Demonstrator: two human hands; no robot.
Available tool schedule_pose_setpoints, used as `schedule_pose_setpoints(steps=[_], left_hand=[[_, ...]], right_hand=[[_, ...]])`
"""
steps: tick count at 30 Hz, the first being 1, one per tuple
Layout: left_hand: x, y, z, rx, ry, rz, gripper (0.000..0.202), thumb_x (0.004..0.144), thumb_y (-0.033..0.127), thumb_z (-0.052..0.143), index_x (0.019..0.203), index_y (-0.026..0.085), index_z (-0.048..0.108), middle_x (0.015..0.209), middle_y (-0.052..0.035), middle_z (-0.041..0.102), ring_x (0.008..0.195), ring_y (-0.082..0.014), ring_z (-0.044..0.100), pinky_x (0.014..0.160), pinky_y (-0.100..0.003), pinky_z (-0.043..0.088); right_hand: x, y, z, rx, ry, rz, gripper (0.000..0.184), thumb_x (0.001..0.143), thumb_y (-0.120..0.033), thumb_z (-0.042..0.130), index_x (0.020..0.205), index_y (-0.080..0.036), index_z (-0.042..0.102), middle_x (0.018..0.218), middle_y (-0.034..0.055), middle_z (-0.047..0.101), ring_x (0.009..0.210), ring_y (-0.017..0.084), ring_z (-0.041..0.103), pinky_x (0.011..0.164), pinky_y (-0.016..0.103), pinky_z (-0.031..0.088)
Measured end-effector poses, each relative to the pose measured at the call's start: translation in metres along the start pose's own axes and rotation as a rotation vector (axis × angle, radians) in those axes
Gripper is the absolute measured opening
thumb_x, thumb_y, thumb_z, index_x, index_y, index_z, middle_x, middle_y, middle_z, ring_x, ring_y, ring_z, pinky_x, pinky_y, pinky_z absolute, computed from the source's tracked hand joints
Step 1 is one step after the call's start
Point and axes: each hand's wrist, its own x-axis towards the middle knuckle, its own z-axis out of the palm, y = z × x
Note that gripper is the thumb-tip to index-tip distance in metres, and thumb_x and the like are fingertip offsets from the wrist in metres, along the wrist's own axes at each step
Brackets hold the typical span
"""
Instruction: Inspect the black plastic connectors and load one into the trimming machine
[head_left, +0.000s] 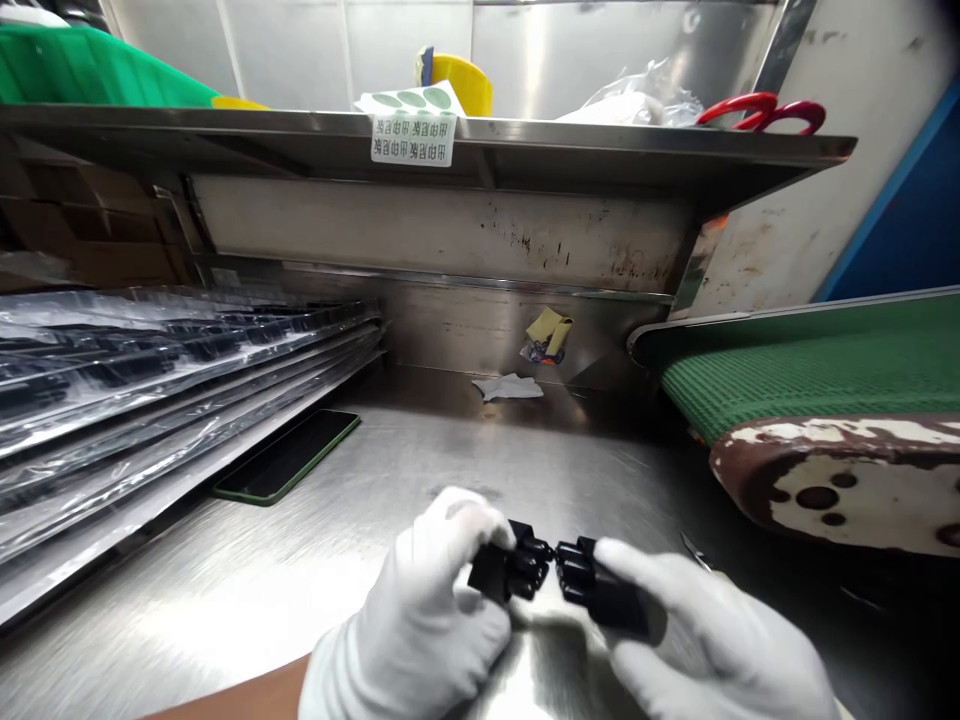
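My left hand [420, 600], in a white glove, is closed on a black block-shaped piece [491, 572] with several glossy rounded prongs at its end. In my right hand [705, 620], also gloved in white, a similar black piece [619, 600] is pinched between thumb and fingers. The two pieces face each other prong end to prong end, close together above the steel table [420, 450]. Whether the prong tips touch, I cannot tell. My fingers hide the outer ends of both pieces.
Stacked clear plastic trays [187, 350] holding dark items stand at left, beside a phone [292, 455]. A green conveyor belt [825, 360] juts in at right. A steel shelf [525, 135] crosses above, with red-handled scissors [757, 110]. A white scrap [508, 387] lies at the back.
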Motion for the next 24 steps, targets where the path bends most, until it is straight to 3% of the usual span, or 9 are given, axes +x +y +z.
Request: schedule_pose_setpoints(steps=[3,4,6,8,10,12,15,18,24], left_hand=[[0.009,-0.002,-0.002,-0.545,-0.134,-0.491,0.032,0.066,0.004,0.058,0.09,0.021,0.046,0.083,0.0007,0.057,0.076,-0.0179,0.059,0.068,-0.03,0.046],[0.013,-0.002,-0.003,-0.72,-0.192,-0.581,0.031,0.067,0.008,0.059,0.092,0.02,0.045,0.086,-0.0003,0.057,0.077,-0.0197,0.06,0.07,-0.033,0.047],[0.019,-0.002,-0.006,-0.952,-0.299,-0.653,0.03,0.068,0.016,0.061,0.092,0.019,0.043,0.088,-0.0019,0.056,0.078,-0.0217,0.061,0.072,-0.037,0.046],[0.023,-0.001,-0.009,-1.012,-0.339,-0.64,0.03,0.067,0.02,0.064,0.09,0.018,0.045,0.084,-0.0012,0.055,0.075,-0.0184,0.057,0.071,-0.034,0.044],[0.025,0.0,-0.01,-0.895,-0.368,-0.609,0.027,0.064,0.016,0.067,0.085,0.016,0.049,0.078,0.0008,0.056,0.073,-0.0146,0.053,0.068,-0.028,0.041],[0.025,-0.001,-0.01,-0.691,-0.421,-0.624,0.026,0.064,0.012,0.068,0.082,0.016,0.051,0.074,0.0019,0.058,0.072,-0.0149,0.055,0.066,-0.027,0.042],[0.024,-0.005,-0.01,-0.364,-0.504,-0.63,0.024,0.067,0.02,0.071,0.083,0.017,0.053,0.074,0.0011,0.063,0.069,-0.0182,0.06,0.059,-0.026,0.042],[0.025,-0.011,-0.008,-0.098,-0.494,-0.545,0.025,0.07,0.034,0.072,0.083,0.017,0.059,0.08,-0.0004,0.064,0.071,-0.0185,0.06,0.058,-0.025,0.042],[0.036,-0.017,-0.003,0.023,-0.519,-0.441,0.017,0.065,0.025,0.07,0.077,0.015,0.064,0.082,-0.0018,0.066,0.075,-0.0215,0.064,0.059,-0.025,0.043]], right_hand=[[0.015,-0.004,-0.005,0.647,0.012,0.57,0.04,0.07,-0.033,0.081,0.106,-0.03,0.065,0.097,-0.0038,0.071,0.082,0.013,0.067,0.065,0.013,0.054],[0.02,-0.007,-0.007,0.854,-0.005,0.715,0.038,0.072,-0.035,0.08,0.105,-0.026,0.063,0.091,-0.0035,0.069,0.077,0.01,0.064,0.066,0.014,0.053],[0.025,-0.012,-0.008,1.129,-0.123,0.852,0.029,0.08,-0.032,0.074,0.102,-0.023,0.059,0.077,-0.0044,0.063,0.067,0.006,0.056,0.064,0.015,0.049],[0.027,-0.013,-0.006,1.264,-0.264,0.876,0.019,0.083,-0.026,0.066,0.098,-0.02,0.056,0.076,-0.0018,0.062,0.068,0.007,0.056,0.066,0.017,0.047],[0.028,-0.012,-0.002,1.173,-0.377,0.818,0.019,0.08,-0.025,0.062,0.095,-0.018,0.053,0.078,0.0021,0.064,0.072,0.01,0.059,0.064,0.019,0.046],[0.029,-0.01,0.003,0.896,-0.42,0.743,0.021,0.077,-0.028,0.059,0.093,-0.018,0.05,0.075,0.001,0.062,0.065,0.012,0.058,0.056,0.021,0.043],[0.032,-0.009,0.003,0.434,-0.387,0.641,0.016,0.07,-0.025,0.059,0.085,-0.019,0.054,0.068,-0.0031,0.058,0.058,0.012,0.05,0.052,0.023,0.036],[0.032,-0.009,-0.005,0.172,-0.341,0.571,0.01,0.061,-0.016,0.064,0.07,-0.018,0.06,0.068,-0.0027,0.056,0.063,0.013,0.048,0.056,0.025,0.03],[0.042,0.007,-0.004,0.178,-0.446,0.542,0.019,0.059,-0.02,0.079,0.071,-0.016,0.065,0.065,-0.0048,0.059,0.058,0.01,0.051,0.051,0.022,0.033]])
